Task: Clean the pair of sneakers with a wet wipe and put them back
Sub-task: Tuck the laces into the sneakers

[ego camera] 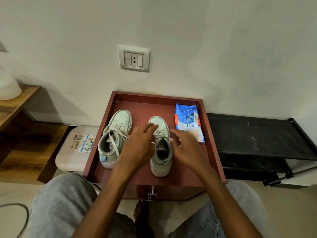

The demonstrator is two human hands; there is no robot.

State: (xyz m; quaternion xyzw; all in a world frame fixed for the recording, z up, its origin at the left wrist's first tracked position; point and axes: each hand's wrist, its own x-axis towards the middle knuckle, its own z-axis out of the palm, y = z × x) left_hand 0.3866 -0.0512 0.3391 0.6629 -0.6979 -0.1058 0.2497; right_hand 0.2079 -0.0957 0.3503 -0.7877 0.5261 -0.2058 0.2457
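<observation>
Two pale green high-top sneakers stand toes-to-wall on a dark red tray-top stand (212, 148). The left sneaker (115, 134) has loose laces. The right sneaker (162, 152) stands between my two hands. My left hand (139, 143) hovers at its left side, fingers stretched toward the laces, holding nothing. My right hand (187, 146) is spread at its right side, fingers straight and slightly blurred. A blue and white wet wipe pack (187, 121) lies at the tray's far right corner, its flap open.
A white plastic stool (73, 152) with stickers stands left of the stand. A black low shoe rack (257, 140) runs along the wall on the right. A wooden table (15, 103) is at far left. A wall socket (134, 58) sits above. My knees frame the front.
</observation>
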